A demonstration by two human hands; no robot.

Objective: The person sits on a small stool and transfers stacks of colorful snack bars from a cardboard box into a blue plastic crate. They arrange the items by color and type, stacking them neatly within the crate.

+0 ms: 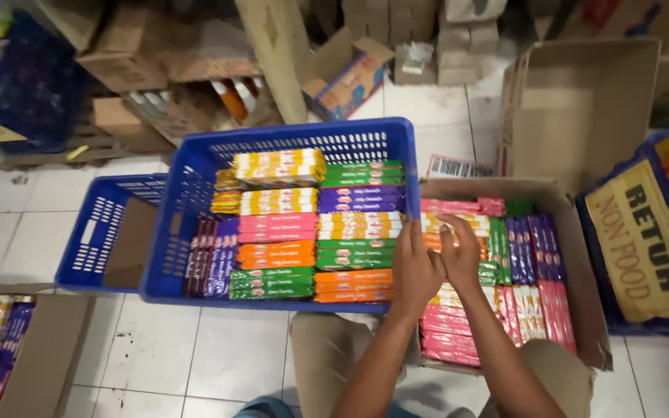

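**Both hands in the cardboard box of packs**

Nearest my view, at the bottom of the frame, I see two bare forearms rising from tan-trousered knees over the white tiled floor [156, 348]. The left hand [414, 267] and right hand [461, 254] sit side by side, touching, at the left edge of the open cardboard box [582, 310] right of centre. Both reach down onto the orange and yellow packs [451, 224] there; the fingers curl over them, but I cannot tell whether either hand truly grips one. The box holds rows of flat packs in pink, green, purple and red.

Just left, touching the box, stands a blue plastic crate [195, 162] filled with stacked packs in yellow, purple, pink, orange and green. A second blue crate [90, 232] lies behind it at mid left. At the right edge leans a yellow lettered sign [644, 240].
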